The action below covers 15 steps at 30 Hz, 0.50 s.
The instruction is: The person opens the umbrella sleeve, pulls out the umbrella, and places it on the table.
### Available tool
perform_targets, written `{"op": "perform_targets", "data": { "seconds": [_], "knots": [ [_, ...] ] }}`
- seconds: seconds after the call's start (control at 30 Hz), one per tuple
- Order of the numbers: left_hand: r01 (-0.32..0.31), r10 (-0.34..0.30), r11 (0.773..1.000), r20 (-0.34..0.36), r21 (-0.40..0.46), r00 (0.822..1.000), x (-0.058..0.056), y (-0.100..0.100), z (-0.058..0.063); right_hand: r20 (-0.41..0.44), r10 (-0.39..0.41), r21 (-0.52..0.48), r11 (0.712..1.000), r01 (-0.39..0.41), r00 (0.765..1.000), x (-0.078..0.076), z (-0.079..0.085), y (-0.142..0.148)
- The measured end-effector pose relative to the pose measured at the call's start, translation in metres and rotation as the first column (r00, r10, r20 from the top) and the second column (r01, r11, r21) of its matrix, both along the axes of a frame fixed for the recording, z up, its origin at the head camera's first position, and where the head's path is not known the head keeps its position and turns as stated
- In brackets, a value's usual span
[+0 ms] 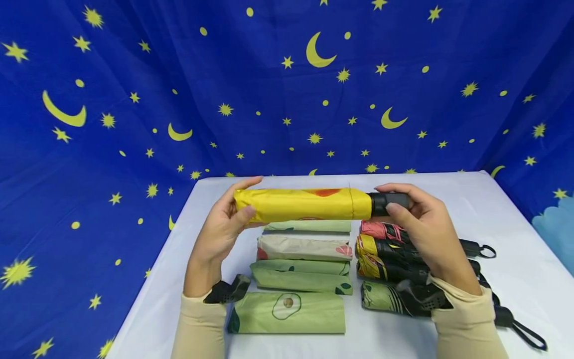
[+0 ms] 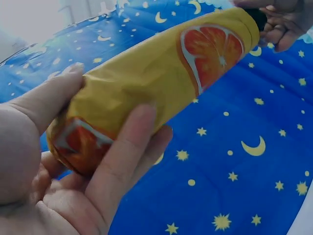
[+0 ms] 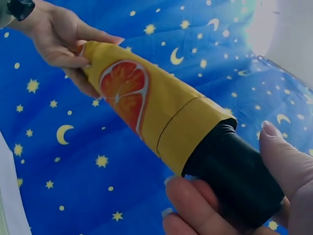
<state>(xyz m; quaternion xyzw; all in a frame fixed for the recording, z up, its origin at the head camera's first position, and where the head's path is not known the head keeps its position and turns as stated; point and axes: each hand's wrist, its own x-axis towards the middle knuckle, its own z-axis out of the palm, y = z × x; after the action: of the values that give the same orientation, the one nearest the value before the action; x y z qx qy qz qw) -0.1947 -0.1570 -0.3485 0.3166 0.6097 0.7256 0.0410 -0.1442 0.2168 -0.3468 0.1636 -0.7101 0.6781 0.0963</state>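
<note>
A folded umbrella in a yellow sleeve with orange-slice prints (image 1: 305,205) is held level above the table between both hands. My left hand (image 1: 222,227) grips its sleeve-covered end, thumb in front and fingers behind. At the other end my right hand (image 1: 426,224) holds the black handle (image 3: 234,174) between thumb and fingers. The handle sticks out of the sleeve's hemmed opening. In the left wrist view a large orange slice (image 2: 212,54) shows on the sleeve (image 2: 142,78).
Below lie several flat sleeves in a column, including a green avocado one (image 1: 314,319) and a beige one (image 1: 300,248). Right of them are several bare folded umbrellas, among them a pink one (image 1: 376,229) and a green one (image 1: 381,297). A blue star-and-moon curtain (image 1: 269,75) surrounds the white table (image 1: 170,309).
</note>
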Motion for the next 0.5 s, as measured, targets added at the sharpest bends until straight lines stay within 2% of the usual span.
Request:
{"op": "perform_targets", "data": {
  "seconds": [0.17,0.23,0.3,0.43,0.5],
  "knots": [
    [-0.027,0.027,0.999,-0.007,0.041,1.000,0.0023,0.0019,0.0006,-0.007,-0.022,-0.020,1.000,0.022,1.000,0.0015,0.0028,0.0003],
    [-0.031,0.032,0.999,-0.005,0.042,0.999,0.0026,0.0021,0.0005,-0.011,-0.041,0.019,0.999,0.041,0.999,0.0023,0.0040,0.0005],
    [-0.037,0.037,0.999,-0.006,0.038,0.999,0.0027,0.0021,0.0003,-0.021,-0.065,0.103,0.992,0.067,0.998,0.0031,0.0047,0.0011],
    [-0.054,0.054,0.998,-0.004,0.029,0.999,0.0028,0.0016,0.0002,-0.001,-0.015,0.194,0.981,0.015,1.000,0.0038,0.0051,0.0030],
    [-0.055,0.055,0.998,-0.006,0.025,0.998,0.0029,0.0014,0.0003,0.029,0.045,0.161,0.986,-0.049,0.999,0.0038,0.0050,0.0037]
  ]
}}
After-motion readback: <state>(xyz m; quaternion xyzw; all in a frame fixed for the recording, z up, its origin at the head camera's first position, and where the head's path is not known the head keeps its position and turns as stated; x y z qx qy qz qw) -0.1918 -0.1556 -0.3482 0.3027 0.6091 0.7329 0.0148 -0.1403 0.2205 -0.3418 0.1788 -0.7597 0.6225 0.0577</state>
